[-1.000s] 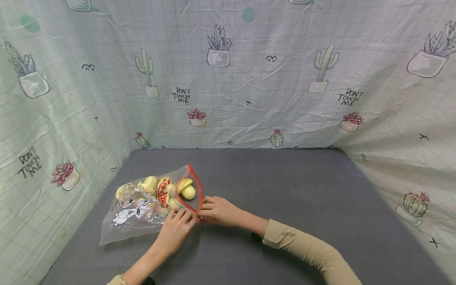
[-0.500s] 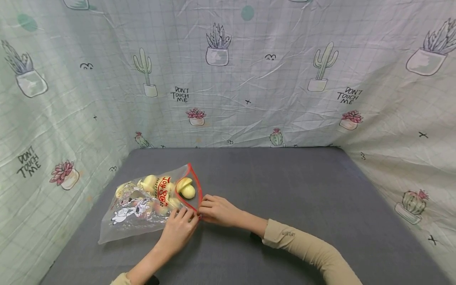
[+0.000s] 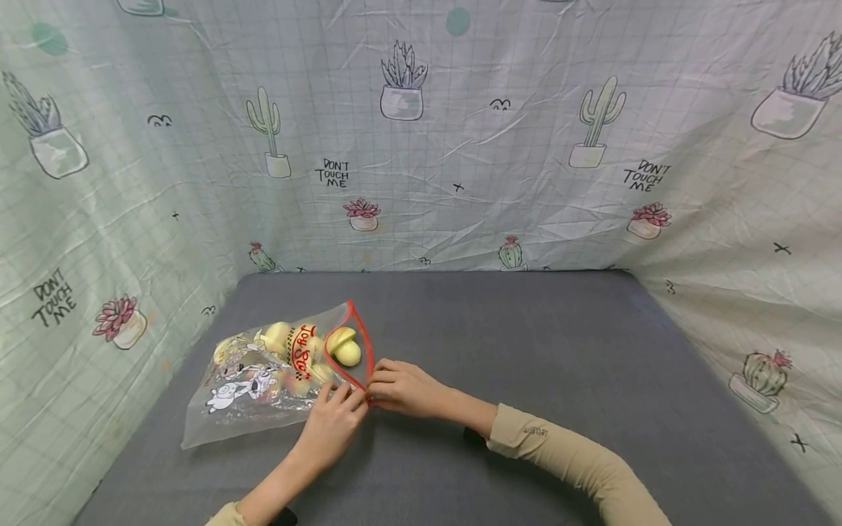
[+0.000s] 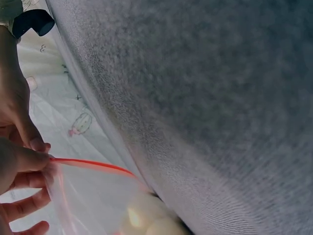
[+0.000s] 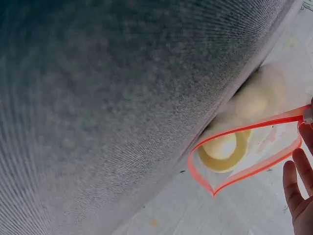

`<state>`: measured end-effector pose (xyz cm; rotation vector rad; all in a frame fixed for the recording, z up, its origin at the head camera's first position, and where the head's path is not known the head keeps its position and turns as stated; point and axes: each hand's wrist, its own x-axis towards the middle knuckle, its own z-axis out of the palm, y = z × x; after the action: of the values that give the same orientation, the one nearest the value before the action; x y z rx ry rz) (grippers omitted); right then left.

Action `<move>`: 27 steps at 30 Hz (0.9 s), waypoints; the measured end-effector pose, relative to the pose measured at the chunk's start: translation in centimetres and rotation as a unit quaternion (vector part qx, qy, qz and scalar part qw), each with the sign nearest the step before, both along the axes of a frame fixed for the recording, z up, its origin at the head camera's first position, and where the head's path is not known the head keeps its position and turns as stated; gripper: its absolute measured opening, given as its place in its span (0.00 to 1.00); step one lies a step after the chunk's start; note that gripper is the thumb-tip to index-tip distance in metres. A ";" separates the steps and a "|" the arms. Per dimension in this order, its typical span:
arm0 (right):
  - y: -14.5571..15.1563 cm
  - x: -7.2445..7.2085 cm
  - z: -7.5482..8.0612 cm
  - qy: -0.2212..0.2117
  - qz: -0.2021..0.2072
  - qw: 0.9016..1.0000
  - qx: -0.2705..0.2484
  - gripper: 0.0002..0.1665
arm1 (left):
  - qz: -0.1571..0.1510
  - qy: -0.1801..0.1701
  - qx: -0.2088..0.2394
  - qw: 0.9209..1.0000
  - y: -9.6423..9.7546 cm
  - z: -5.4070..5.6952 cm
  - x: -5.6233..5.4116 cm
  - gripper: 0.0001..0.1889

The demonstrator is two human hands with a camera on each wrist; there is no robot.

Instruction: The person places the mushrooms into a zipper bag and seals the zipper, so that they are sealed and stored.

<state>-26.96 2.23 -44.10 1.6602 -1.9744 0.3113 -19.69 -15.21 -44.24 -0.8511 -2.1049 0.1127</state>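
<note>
A clear plastic zip bag (image 3: pixel 210 431) with red lettering and white cartoon figures lies on the left of the table. Along its right end runs a red zip edge (image 3: pixel 365 332), whose two sides stand apart as a mouth. Pale yellow rounded pieces show through the plastic, one ball-like piece (image 3: pixel 349 354) close behind the mouth. My left hand (image 3: pixel 329 424) pinches the bag's near corner between thumb and fingers. Right beside it, my right hand (image 3: pixel 408 391) pinches the near end of the red edge. In the right wrist view the red strip (image 5: pixel 264 122) reaches a small whitish slider (image 5: pixel 308 115) at the fingers.
The dark grey tabletop (image 3: pixel 526 351) extends behind and right of the bag. Pale cactus-print cloth (image 3: pixel 447 146) hangs at the back and along both sides.
My left hand has shifted slightly to the right at the bag's near corner. Bag and right hand stay almost in place, and the mouth keeps its shape.
</note>
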 end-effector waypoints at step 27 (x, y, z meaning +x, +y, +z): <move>-0.5 0.1 0.5 0.089 0.025 0.995 -0.023 0.06 | -0.072 0.013 0.014 0.997 -0.7 0.2 -0.3 0.25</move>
<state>-26.82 1.76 -43.65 1.6494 -1.7848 0.2162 -19.97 -15.95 -44.06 -0.9757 -2.0090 0.0182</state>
